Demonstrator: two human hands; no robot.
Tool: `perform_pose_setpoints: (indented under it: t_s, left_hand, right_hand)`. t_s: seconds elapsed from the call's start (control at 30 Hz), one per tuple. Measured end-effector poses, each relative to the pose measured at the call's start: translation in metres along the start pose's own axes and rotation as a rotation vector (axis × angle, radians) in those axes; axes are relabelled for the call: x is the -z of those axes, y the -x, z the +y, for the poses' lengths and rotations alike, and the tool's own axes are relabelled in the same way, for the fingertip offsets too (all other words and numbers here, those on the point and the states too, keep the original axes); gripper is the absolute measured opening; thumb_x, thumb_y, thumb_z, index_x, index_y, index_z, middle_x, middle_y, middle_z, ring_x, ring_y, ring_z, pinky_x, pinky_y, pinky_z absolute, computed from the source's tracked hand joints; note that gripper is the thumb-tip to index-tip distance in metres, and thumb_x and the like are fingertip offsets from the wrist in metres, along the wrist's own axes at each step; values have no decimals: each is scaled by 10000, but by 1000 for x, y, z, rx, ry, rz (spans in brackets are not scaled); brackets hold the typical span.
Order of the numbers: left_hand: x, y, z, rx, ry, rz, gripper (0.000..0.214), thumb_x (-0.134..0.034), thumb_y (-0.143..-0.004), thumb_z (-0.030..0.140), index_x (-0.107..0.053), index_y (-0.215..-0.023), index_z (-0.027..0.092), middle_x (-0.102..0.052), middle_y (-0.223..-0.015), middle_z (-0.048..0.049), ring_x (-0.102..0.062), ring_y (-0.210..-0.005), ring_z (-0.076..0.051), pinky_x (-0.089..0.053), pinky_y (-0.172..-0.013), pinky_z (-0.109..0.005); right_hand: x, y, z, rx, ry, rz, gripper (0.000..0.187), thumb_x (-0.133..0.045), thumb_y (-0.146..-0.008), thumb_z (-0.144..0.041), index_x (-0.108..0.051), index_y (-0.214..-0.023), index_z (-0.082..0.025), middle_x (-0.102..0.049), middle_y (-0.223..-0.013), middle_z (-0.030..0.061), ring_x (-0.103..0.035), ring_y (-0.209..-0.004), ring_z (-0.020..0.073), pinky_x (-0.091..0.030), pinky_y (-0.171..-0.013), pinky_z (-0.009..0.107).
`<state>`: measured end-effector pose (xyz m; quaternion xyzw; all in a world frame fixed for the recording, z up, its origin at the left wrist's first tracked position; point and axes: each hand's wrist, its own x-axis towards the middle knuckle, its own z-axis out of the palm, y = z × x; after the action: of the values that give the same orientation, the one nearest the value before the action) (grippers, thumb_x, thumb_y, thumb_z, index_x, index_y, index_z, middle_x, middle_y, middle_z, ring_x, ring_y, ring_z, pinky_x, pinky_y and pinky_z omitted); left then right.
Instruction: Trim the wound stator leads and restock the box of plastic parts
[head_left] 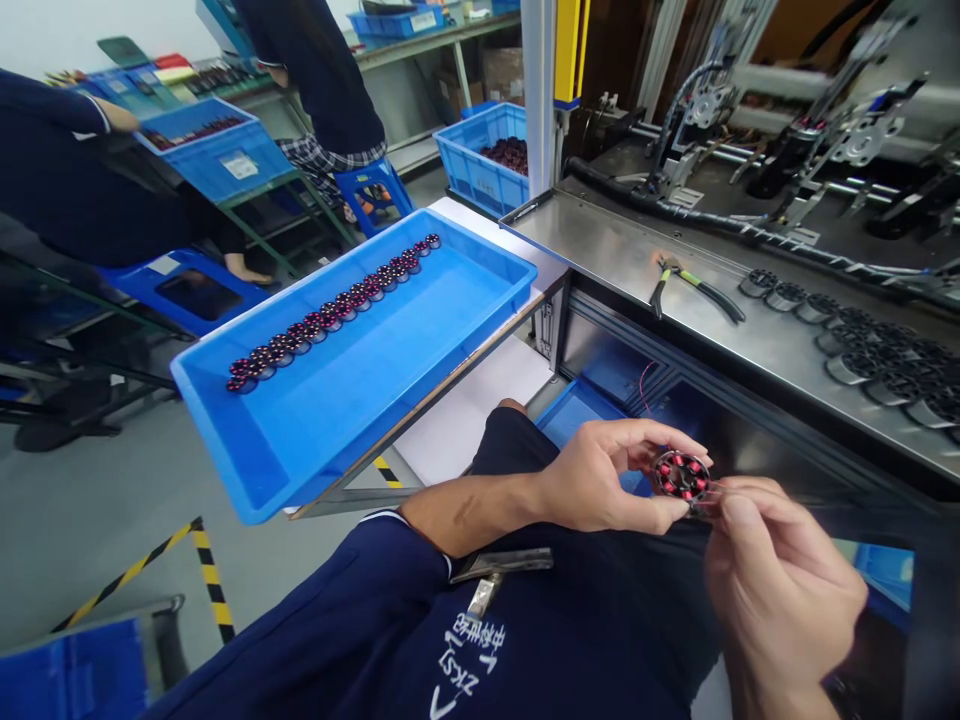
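Note:
My left hand (607,478) pinches a small round coil-wound stator (681,474) with red windings, held over my lap. My right hand (772,580) is closed at the stator's lower right edge, fingertips pinching fine wire leads there. A blue tray (450,330) rests on the white table to my left, with a row of several similar wound stators (330,312) lined along its far side. Several more dark stators (862,345) lie on the steel bench to the right.
Pliers (694,285) with yellow-green handles lie on the steel bench (637,260). Machine fixtures and cables stand behind it. A blue crate (487,160) of parts sits on the floor. Two other people in dark clothes sit at the upper left. Yellow-black tape (202,560) marks the floor.

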<state>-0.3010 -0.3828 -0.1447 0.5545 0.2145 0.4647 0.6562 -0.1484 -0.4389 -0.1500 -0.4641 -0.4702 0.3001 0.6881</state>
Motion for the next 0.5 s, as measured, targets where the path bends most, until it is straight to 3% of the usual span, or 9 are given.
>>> perform_pose_setpoints:
  t_s: [0.1, 0.27, 0.5]
  left_hand:
    - [-1, -2, -2, 34, 47, -26, 413, -827, -704, 196, -696, -1088, 123, -711, -1019, -106, -684, -881, -164, -582, -831, -311]
    - [-1, -4, -6, -108, 7, 14, 384, -842, -661, 161, -728, -1027, 136, -667, -1096, -99, -660, -865, -130, -575, -784, -259]
    - [0, -4, -1, -127, -28, -27, 382, -818, -630, 131, -739, -1004, 144, -673, -1034, -81, -656, -851, -133, -564, -755, -244]
  right_hand:
    - [-1, 1, -3, 10, -3, -4, 70, -750, -840, -88, -730, -841, -155, -688, -810, 42, -639, -776, 157, -489, -645, 275]
    - [7, 6, -3, 91, 68, -19, 104, -731, -841, -65, -738, -894, -155, -703, -863, 57, -649, -793, 175, -493, -642, 293]
    - [26, -10, -2, 299, 249, -299, 383, -744, -795, -26, -732, -1133, -207, -698, -987, 65, -650, -894, 217, -517, -736, 364]
